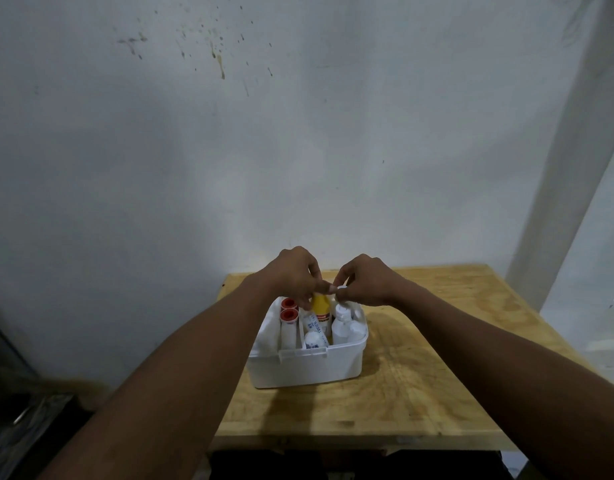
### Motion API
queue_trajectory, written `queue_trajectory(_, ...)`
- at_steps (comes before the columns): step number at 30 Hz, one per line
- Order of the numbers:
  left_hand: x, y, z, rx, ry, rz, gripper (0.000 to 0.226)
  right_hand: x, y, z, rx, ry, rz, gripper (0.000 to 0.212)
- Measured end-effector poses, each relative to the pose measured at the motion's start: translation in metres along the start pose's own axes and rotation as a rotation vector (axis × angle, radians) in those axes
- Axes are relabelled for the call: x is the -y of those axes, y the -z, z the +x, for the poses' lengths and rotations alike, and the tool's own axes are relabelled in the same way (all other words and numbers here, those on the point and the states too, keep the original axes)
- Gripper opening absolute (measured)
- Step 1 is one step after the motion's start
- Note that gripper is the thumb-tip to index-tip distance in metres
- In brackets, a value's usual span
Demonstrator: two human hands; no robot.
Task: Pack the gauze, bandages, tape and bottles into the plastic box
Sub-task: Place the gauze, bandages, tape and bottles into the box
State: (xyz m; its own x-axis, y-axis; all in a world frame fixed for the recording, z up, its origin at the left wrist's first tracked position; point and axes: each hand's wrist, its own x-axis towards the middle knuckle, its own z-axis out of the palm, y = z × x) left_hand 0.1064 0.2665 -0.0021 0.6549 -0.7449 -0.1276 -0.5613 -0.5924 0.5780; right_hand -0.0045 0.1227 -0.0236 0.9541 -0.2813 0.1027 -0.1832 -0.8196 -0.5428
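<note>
A white plastic box [309, 367] stands on the wooden table. Inside it on the left are two rolls with red cores [289, 315], in the middle white bandage packs [314, 339], and on the right several white bottles [342, 322]. A yellow bottle [321, 306] stands upright at the back middle. My left hand [293, 275] pinches the top of the yellow bottle. My right hand [366, 280] grips the white cap of a bottle at the back right of the box. Both hands hover over the box's far edge, almost touching each other.
The wooden table [420, 375] extends to the right and front of the box. A stained grey wall rises right behind the table. Dark clutter [18, 410] sits low at the left.
</note>
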Motion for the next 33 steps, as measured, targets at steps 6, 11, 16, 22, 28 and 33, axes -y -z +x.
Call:
queue_trajectory(6, 0.002, -0.002, -0.002, 0.089, 0.032, 0.0, 0.027, 0.003, 0.003, -0.004, 0.017, 0.002, 0.023, 0.022)
queue_trajectory(11, 0.0, 0.001, -0.003, 0.117, 0.017, 0.025, 0.031, 0.003, 0.003, -0.002, 0.038, -0.008, 0.034, 0.021)
queue_trajectory(16, 0.004, 0.004, -0.003, 0.148, 0.026, 0.033, 0.036, 0.0, 0.003, -0.001, 0.039, -0.033, 0.047, 0.02)
queue_trajectory(22, 0.001, 0.006, -0.005, 0.16, 0.026, 0.054, 0.031, 0.001, 0.001, -0.001, 0.028, -0.014, 0.035, 0.021)
queue_trajectory(28, -0.001, 0.007, -0.008, 0.151, 0.023, 0.055, 0.029, -0.001, 0.001, -0.001, 0.03, -0.018, 0.03, 0.021)
queue_trajectory(33, 0.001, 0.01, -0.01, 0.116, 0.027, 0.034, 0.025, -0.001, 0.003, 0.001, 0.018, -0.037, 0.039, 0.019)
